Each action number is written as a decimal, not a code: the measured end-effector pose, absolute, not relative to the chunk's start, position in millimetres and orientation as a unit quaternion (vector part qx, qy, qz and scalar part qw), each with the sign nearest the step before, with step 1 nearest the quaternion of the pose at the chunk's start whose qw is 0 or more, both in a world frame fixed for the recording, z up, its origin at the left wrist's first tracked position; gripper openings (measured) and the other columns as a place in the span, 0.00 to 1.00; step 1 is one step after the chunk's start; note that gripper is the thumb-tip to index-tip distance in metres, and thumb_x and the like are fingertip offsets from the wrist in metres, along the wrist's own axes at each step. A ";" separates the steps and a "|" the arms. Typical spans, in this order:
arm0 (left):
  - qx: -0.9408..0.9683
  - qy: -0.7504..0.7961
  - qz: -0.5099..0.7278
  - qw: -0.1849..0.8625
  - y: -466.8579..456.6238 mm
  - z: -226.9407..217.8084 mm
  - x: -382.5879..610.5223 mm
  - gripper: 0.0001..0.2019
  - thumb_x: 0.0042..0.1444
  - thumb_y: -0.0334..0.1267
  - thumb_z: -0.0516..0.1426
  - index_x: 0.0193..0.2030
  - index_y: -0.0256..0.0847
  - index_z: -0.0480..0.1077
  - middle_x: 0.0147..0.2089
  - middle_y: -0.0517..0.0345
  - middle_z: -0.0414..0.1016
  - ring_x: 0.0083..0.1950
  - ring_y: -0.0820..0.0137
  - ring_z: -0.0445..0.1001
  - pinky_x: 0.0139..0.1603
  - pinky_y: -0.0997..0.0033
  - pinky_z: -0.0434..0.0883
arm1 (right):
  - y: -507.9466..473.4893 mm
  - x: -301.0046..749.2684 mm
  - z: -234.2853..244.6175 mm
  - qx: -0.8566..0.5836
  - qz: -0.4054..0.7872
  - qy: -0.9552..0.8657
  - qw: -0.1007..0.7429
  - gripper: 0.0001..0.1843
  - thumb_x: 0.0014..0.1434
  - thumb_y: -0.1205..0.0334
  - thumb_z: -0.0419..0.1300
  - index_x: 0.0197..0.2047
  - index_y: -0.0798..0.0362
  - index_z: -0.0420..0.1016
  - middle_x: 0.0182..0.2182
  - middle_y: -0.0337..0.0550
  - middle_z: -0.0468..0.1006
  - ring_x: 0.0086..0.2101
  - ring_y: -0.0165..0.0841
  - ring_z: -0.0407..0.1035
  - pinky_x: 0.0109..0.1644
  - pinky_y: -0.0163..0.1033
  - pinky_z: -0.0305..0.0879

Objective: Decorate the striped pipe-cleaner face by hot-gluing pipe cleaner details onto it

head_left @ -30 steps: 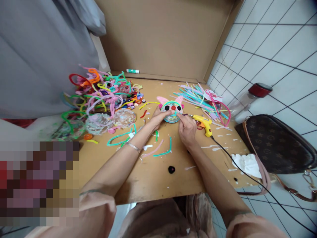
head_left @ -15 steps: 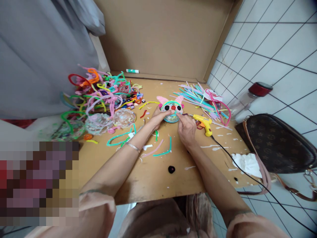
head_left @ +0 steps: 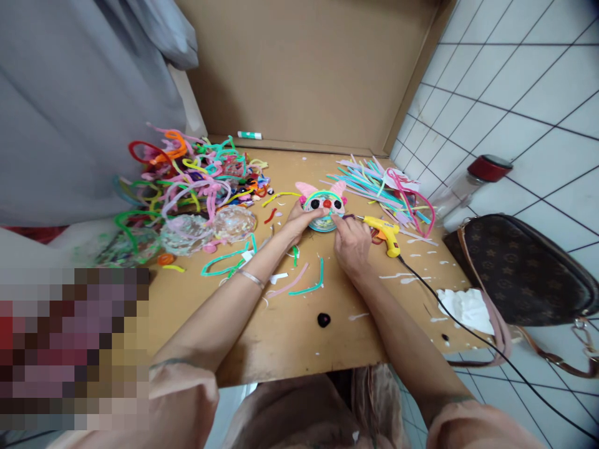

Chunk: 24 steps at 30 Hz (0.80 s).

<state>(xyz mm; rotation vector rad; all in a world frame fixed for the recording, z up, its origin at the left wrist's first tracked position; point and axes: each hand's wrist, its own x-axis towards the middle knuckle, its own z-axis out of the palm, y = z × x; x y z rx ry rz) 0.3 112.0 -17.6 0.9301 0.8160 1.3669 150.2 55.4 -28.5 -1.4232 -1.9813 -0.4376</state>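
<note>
A small craft face (head_left: pixel 322 204) with pink ears, black eyes and a red nose stands on a cardboard table (head_left: pixel 290 324). My left hand (head_left: pixel 299 222) grips its left side, fingers curled round it. My right hand (head_left: pixel 350 242) is pinched against its lower right edge, holding a thin piece I cannot name. A yellow glue gun (head_left: pixel 384 233) lies just right of my right hand, its black cord running off the table.
A tangle of coloured pipe cleaners (head_left: pixel 187 178) fills the left of the table, a bundle of straight ones (head_left: pixel 384 184) the back right. Clear plastic domes (head_left: pixel 210 227) lie near my left forearm. A brown handbag (head_left: pixel 519 274), a red-lidded bottle (head_left: pixel 472 181) and white tissue (head_left: pixel 468 310) sit at the right.
My right hand has shifted slightly left, closer against the craft face. My left hand keeps its grip.
</note>
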 end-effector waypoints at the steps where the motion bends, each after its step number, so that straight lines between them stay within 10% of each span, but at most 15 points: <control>1: 0.402 0.353 0.592 0.603 112.3 -18.1 0.4 0.33 0.27 0.41 0.76 0.45 0.41 0.74 0.37 0.57 0.82 0.40 0.63 0.79 0.50 0.60 0.75 | 55.5 150.2 -28.7 -0.542 -0.170 -0.756 0.326 0.22 0.70 0.68 0.48 0.55 0.50 0.81 0.34 0.47 0.75 0.37 0.39 0.63 0.42 0.43 0.51; 24: 0.413 0.355 0.591 0.595 111.3 -18.9 0.1 0.31 0.29 0.42 0.75 0.43 0.39 0.73 0.41 0.54 0.83 0.41 0.63 0.80 0.48 0.63 0.75 | 52.5 148.6 -27.1 -0.542 -0.219 -0.759 0.287 0.20 0.71 0.68 0.50 0.55 0.53 0.81 0.33 0.47 0.74 0.37 0.39 0.62 0.41 0.44 0.49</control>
